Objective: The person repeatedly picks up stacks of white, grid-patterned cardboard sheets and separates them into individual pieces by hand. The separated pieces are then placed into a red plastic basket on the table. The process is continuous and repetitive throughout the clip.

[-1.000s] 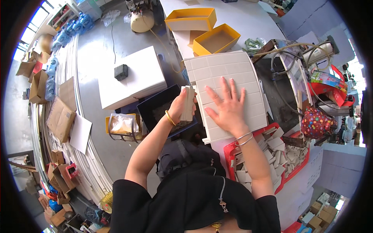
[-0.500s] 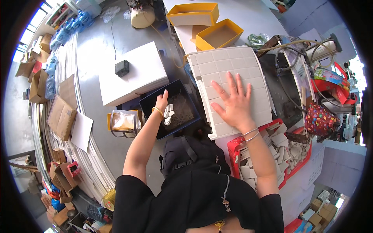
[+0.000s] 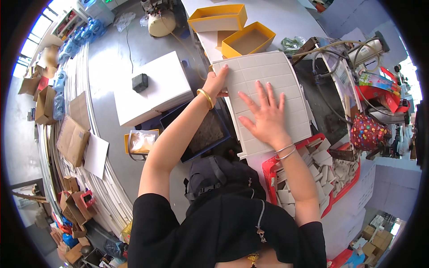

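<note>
Bin [image 3: 208, 147] left of board stack [image 3: 292, 100], boxes [image 3: 216, 23] behind, crate [image 3: 269, 173] front-right.

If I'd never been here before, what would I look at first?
Probably the right hand, spread flat on the pale grooved sheets near the middle, with the left hand at their left edge. Next, maybe the red crate of pale pieces at lower right, then two yellow boxes up top.

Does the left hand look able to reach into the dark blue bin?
Probably yes: the left hand is at the edge of the scored sheets, the bin lies beside them, and only the forearm crosses its open top.
</note>
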A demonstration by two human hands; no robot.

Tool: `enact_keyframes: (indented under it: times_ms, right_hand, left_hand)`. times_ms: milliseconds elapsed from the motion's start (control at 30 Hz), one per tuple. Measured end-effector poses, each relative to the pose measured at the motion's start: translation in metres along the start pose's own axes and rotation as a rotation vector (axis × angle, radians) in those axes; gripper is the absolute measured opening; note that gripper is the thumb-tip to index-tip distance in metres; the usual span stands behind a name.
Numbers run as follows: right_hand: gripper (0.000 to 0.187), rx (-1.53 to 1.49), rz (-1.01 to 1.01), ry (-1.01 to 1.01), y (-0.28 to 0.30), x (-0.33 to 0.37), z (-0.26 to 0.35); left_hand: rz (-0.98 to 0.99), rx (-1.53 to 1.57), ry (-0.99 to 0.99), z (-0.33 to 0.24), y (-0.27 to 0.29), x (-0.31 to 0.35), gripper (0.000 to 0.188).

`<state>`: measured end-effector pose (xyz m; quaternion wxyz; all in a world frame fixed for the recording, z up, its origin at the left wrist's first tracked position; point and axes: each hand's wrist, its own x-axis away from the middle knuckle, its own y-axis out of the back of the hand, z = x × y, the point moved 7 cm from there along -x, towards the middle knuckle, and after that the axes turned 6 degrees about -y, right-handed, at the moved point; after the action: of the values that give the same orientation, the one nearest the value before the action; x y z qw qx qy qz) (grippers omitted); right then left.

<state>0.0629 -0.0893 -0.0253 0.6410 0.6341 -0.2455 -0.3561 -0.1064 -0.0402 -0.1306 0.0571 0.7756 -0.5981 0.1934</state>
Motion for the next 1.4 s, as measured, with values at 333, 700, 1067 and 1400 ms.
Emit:
enact_keyframes:
  times_ms: [333,700,1067,1400]
  right_hand:
    - [0.061,-0.030,0.057,0.022,0.009,0.001,0.001]
    - [0.057,-0.039,-0.114,0.009,-0.016,-0.071,-0.009]
    - [0.057,-0.039,-0.114,0.015,-0.016,-0.071,-0.007]
    - [0.057,-0.024,-0.132,0.018,-0.015,-0.072,-0.008]
  left_hand:
    - [0.068,0.347,0.140,-0.001,-0.001,0.020,0.064]
    - [-0.444,0.116,0.078,-0.006,0.005,0.011,0.068]
    - [-0.267,0.293,-0.175,0.008,0.009,0.004,0.058]
    - [-0.114,0.618,-0.027,0.062,0.023,0.011,0.054]
